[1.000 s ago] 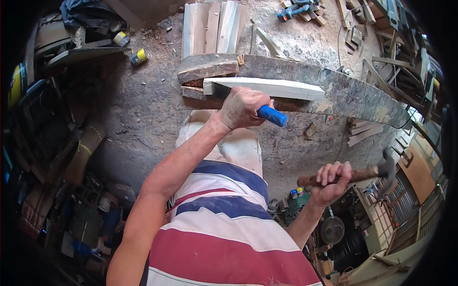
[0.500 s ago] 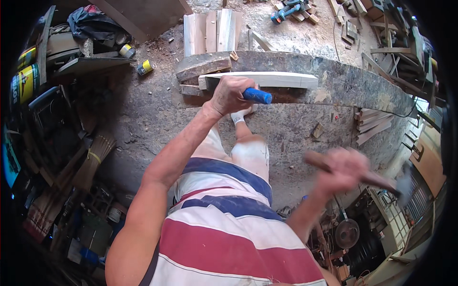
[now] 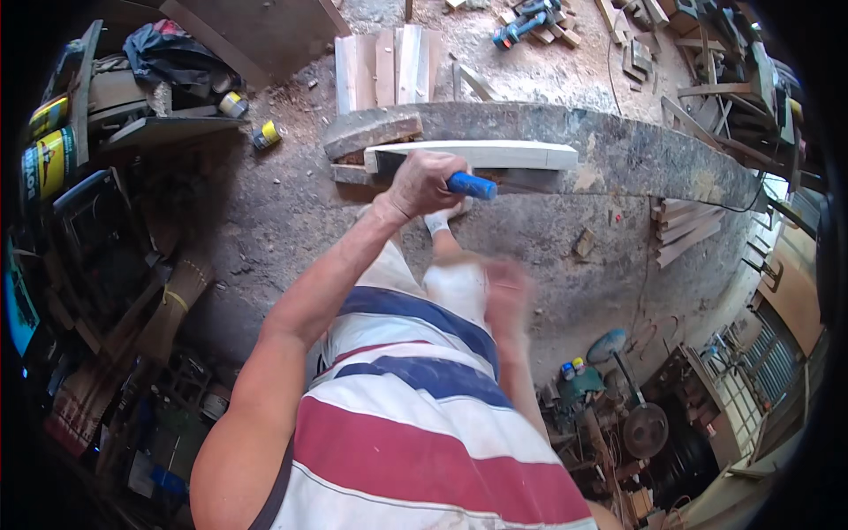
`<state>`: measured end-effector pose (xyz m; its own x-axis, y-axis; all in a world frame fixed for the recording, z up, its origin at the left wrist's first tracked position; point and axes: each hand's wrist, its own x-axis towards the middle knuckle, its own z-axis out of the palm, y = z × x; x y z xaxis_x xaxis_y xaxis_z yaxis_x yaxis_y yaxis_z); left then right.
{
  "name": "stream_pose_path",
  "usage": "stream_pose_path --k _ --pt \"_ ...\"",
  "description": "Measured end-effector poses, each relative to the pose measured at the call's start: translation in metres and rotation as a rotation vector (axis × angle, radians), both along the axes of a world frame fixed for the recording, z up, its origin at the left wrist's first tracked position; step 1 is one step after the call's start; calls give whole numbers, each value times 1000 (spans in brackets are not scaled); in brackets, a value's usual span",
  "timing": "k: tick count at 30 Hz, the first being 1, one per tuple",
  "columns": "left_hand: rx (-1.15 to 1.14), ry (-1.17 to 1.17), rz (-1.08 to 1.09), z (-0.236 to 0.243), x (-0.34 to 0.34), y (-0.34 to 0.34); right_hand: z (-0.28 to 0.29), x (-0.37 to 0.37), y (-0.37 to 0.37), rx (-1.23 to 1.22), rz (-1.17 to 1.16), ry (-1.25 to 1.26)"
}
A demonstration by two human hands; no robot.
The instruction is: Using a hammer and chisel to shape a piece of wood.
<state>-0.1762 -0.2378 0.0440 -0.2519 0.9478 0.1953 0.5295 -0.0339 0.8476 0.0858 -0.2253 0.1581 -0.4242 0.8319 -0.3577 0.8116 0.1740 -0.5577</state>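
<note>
My left hand (image 3: pixel 426 181) is closed around the blue handle of a chisel (image 3: pixel 473 185), with the rest of the tool hidden behind the fist. The handle's end points right, toward me. Behind the fist lies a pale squared timber (image 3: pixel 521 155), resting along a dark, worn wooden bench (image 3: pixel 636 146). My right hand (image 3: pixel 510 296) is smeared by motion beside my right knee, lower than the left hand and apart from the timber. Its fingers cannot be made out, and the hammer seen earlier is not discernible now.
Loose blocks (image 3: pixel 375 135) sit at the timber's left end. Boards (image 3: pixel 386 66) and a blue power tool (image 3: pixel 523 25) lie beyond the bench. Stacked strips (image 3: pixel 685 228) are at right; a fan (image 3: pixel 646 429) stands lower right. A can (image 3: pixel 267 134) lies on the floor.
My right hand has swung left and slightly up, from the right side to beside my knee; the hammer it gripped no longer shows clearly. My left hand keeps its hold on the chisel.
</note>
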Motion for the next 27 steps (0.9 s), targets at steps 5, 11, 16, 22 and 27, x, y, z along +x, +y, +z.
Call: stream_pose_path --k 5,11,16,22,27 --pt "-48 55 -41 2 12 -29 49 48 45 100 -49 -45" --pt "16 59 -111 37 7 -8 146 73 137 -111 -775 888" --pt "65 0 -21 20 3 -6 135 44 120 -124 -736 659" --pt "107 -60 181 23 -4 -14 137 2 104 -192 -616 654" --pt "131 -57 192 20 -7 -17 167 -14 128 -75 -383 967"
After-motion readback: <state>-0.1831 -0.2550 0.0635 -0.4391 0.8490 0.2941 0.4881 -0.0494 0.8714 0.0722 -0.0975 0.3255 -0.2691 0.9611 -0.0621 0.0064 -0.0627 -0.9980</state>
